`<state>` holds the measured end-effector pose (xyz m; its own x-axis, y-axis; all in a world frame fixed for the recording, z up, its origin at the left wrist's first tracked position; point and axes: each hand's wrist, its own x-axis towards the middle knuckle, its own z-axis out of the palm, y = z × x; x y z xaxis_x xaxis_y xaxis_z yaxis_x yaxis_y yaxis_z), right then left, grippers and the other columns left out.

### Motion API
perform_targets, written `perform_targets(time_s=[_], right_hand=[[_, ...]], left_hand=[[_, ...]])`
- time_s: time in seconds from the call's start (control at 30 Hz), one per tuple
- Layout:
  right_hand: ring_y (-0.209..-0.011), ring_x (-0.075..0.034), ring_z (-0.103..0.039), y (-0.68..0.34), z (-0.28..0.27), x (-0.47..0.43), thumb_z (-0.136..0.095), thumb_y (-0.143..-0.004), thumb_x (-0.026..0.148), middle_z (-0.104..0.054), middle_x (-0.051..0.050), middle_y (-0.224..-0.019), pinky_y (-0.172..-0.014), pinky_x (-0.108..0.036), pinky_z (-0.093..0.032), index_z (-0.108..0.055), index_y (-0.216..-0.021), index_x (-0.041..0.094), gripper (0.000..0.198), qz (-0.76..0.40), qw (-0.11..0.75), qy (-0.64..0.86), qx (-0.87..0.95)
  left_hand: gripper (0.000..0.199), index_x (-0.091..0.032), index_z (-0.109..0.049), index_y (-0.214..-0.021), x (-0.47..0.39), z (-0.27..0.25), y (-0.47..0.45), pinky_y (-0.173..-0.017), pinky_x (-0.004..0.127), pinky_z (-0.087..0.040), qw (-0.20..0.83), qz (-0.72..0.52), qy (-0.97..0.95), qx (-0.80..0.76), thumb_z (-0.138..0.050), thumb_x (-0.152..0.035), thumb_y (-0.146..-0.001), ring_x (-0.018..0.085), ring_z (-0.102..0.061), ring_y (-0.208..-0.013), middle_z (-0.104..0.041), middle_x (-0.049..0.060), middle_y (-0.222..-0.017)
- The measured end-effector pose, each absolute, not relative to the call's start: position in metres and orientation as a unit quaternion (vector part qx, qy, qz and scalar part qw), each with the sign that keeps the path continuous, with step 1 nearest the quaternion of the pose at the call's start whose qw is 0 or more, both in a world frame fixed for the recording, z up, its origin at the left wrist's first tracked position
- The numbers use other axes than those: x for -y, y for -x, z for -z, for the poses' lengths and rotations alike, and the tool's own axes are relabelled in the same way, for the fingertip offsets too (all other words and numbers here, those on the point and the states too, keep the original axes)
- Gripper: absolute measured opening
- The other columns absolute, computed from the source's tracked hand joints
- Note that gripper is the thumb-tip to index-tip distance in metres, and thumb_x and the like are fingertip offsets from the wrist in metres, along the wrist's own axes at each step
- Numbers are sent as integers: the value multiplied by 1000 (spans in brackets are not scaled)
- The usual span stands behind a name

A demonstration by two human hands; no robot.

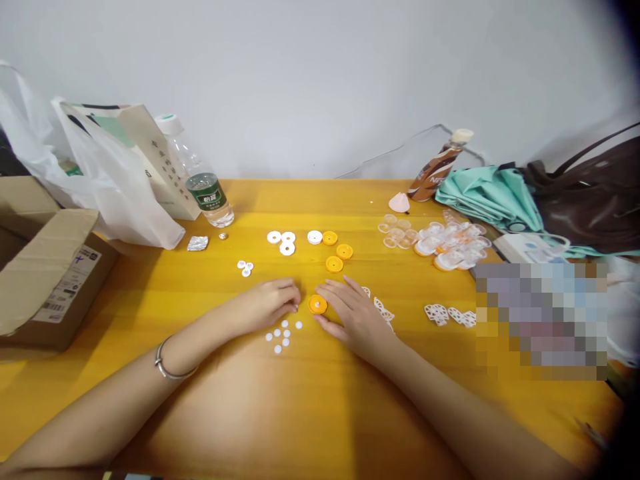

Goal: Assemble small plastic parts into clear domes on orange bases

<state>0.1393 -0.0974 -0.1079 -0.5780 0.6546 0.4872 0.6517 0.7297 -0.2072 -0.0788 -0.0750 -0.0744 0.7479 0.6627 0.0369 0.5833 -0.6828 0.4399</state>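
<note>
An orange disc (315, 308) with a small white piece at its centre lies on the table between my hands. Beside it my right hand (353, 317) rests with fingers stretched and thumb apart, close around the disc's right side; whether it touches is unclear. My left hand (273, 301) is left of the disc, its fingers curled together and pointing down, the fingertips partly hidden. Several small white toothed discs (285, 342) are scattered just below it. Farther back are more orange discs (335, 264), a white disc (315, 237), white rings (287, 248) and small white round pieces (246, 272).
White openwork pieces (437, 314) lie right, some partly behind my right hand. Clear rings (399, 233) and stacked clear-and-orange parts (453, 245) sit farther back. A cardboard box (45, 267), water bottle (207, 193) and plastic bag (120, 193) stand left; a brown bottle (435, 170) leans right.
</note>
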Motion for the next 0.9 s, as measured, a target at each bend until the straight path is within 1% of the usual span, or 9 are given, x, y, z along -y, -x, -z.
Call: perform_targets(time_s=[0.13, 0.27, 0.37, 0.43, 0.5, 0.63, 0.7, 0.9], right_hand=[[-106, -22, -56, -139, 109, 97, -51, -80, 20, -66, -8, -102, -98, -43, -37, -54, -107, 19, 27, -14, 263, 375, 889], [-105, -21, -56, -139, 109, 97, -51, -80, 20, -67, -8, -97, -97, -42, -38, -56, -97, 19, 18, -25, 260, 376, 889], [-104, -20, -57, -139, 109, 97, -51, -79, 19, -67, -7, -98, -97, -42, -39, -54, -99, 20, 20, -36, 264, 368, 891], [-104, -19, -57, -139, 109, 96, -52, -78, 19, -66, -7, -99, -97, -42, -39, -54, -99, 20, 21, -40, 266, 365, 891], [-104, -20, -57, -139, 109, 96, -52, -78, 19, -66, -7, -99, -96, -41, -40, -54, -99, 20, 21, -43, 266, 362, 892], [-104, -20, -57, -138, 108, 96, -52, -79, 20, -66, -8, -99, -95, -41, -41, -52, -99, 20, 20, -50, 274, 353, 893], [-103, -20, -57, -137, 108, 97, -51, -79, 19, -65, -8, -98, -94, -41, -41, -52, -97, 20, 18, -53, 276, 349, 894], [-100, -21, -58, -138, 107, 98, -52, -78, 18, -65, -9, -99, -92, -41, -42, -50, -96, 19, 18, -60, 277, 352, 892]], left_hand=[[17, -14, -56, -86, 79, 77, 76, -63, 24, -44, 105, -66, -931, -343, -40, -19, -88, 13, -54, -68, -55, 5, -81], [18, -13, -56, -84, 83, 81, 74, -58, 25, -44, 28, -31, -928, -371, -39, -16, -88, 14, -55, -64, -56, 6, -79], [20, -13, -56, -86, 85, 84, 73, -59, 24, -44, 33, -69, -918, -388, -37, -16, -89, 14, -55, -65, -57, 5, -78], [20, -15, -56, -88, 87, 85, 71, -63, 23, -44, 59, -114, -920, -369, -36, -19, -90, 12, -56, -68, -57, 4, -79], [21, -16, -56, -88, 88, 85, 68, -65, 22, -42, 60, -145, -926, -343, -36, -21, -91, 12, -56, -71, -57, 4, -79], [22, -15, -56, -82, 90, 85, 63, -62, 27, -36, -30, -134, -939, -314, -37, -21, -91, 14, -53, -70, -58, 4, -78], [21, -15, -57, -82, 90, 86, 62, -62, 28, -33, -56, -122, -943, -303, -38, -21, -90, 15, -51, -70, -59, 5, -80], [18, -17, -58, -93, 88, 88, 64, -66, 29, -31, -37, -102, -950, -292, -40, -20, -90, 16, -49, -76, -59, 4, -85]])
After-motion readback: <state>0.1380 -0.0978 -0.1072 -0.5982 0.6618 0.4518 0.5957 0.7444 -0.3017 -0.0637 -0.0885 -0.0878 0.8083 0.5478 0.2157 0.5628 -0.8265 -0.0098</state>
